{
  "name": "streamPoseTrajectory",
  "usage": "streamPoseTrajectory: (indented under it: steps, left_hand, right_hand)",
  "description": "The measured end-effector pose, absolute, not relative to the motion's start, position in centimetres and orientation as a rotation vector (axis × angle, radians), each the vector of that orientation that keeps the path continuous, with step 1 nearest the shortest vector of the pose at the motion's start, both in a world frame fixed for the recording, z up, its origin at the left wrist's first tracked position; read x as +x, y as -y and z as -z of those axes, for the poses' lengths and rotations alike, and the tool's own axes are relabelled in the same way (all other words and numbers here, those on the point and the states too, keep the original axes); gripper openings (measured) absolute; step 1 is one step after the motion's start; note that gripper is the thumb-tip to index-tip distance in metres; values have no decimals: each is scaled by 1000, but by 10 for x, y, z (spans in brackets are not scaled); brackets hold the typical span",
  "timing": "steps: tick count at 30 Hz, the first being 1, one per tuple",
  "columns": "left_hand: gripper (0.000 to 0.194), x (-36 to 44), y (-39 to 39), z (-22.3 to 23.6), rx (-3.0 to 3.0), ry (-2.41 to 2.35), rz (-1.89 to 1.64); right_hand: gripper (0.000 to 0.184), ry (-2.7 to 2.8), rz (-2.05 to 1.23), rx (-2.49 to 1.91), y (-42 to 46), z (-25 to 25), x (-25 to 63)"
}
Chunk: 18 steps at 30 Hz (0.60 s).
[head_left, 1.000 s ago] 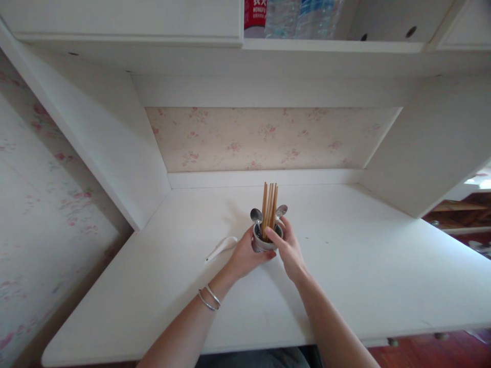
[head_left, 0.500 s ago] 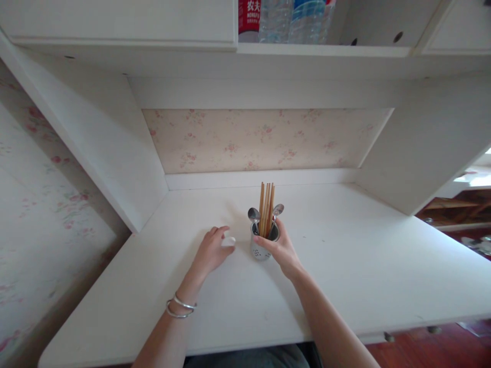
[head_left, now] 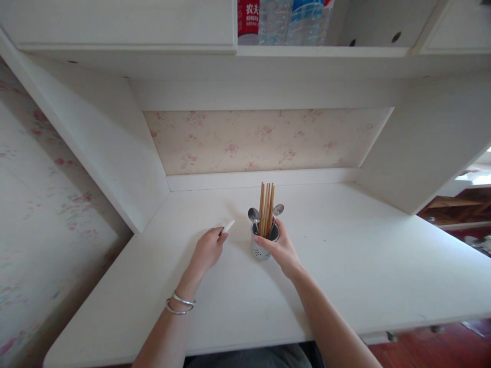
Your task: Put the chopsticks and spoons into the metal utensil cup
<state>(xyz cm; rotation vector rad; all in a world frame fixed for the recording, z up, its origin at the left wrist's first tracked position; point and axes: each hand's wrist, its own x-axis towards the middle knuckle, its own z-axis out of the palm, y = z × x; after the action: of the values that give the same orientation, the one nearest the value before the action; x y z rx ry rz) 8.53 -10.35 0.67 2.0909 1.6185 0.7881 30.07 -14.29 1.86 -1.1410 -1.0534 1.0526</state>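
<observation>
My left hand (head_left: 209,249) is closed on a small white object (head_left: 228,226), whose narrow tip sticks out beyond the thumb and fingers. Its kind is not clear, since the rest lies inside the grip. Two silver bangles circle that wrist. My right hand (head_left: 279,247) wraps the right side of a pale utensil holder (head_left: 259,250) with small holes, its thumb across the front rim. Several wooden chopsticks (head_left: 267,207) stand upright in the holder. One metal spoon (head_left: 253,213) leans out on the left and another metal spoon (head_left: 278,209) on the right.
Around the hands spreads a white desk (head_left: 368,255), with side panels and a back ledge. Overhead, a shelf (head_left: 322,51) holds a red-labelled container (head_left: 248,20) and clear plastic bottles (head_left: 274,23).
My left hand has gone from spread fingers around the white object to a closed grip on it, and the object's tip now points up and right. My right hand stays on the utensil holder.
</observation>
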Motion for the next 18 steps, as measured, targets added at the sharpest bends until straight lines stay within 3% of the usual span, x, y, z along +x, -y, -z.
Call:
streamPoseTrajectory:
  steps: [7,12,18]
  left_hand:
    - [36,125,107,-59,1495,-1147,-1403]
    - [33,155,103,-80,1532,-1094,-1446]
    - [26,175,107,-62,1899,-1350,-1469]
  right_hand:
    - [85,1086,-1008,-1131,145,-25,295]
    - [83,1094,-975,-1164,145,-23,295]
    - [81,1050,-1000,-1122,144,-23,292]
